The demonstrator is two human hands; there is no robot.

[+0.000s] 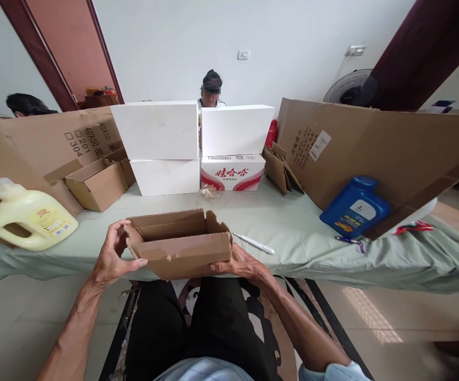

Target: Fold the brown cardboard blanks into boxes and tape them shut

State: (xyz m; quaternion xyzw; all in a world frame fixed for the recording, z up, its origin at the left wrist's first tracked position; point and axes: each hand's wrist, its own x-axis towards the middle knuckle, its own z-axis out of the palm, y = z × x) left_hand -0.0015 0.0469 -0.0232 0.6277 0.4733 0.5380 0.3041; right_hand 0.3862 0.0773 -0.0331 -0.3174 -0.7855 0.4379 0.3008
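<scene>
A small brown cardboard box (198, 257), its top uncovered, is held at the front edge of the table. My left hand (114, 254) grips its left end, thumb on the front wall and fingers at the upper left corner. At the right end, my right hand (237, 262) is closed round the lower corner, with the thumb on the front wall. The fingers behind the box are partly hidden. Just right of the box lies a slim white pen-like tool (254, 243) on the cloth.
White boxes (156, 132) and a red-and-white printed carton (232, 173) stand stacked behind. Large cardboard panels (332, 132) flank the table (288, 211). A yellow jug (35, 217) is left; a blue bottle (354, 206) is right. Another person (212, 87) sits beyond the boxes.
</scene>
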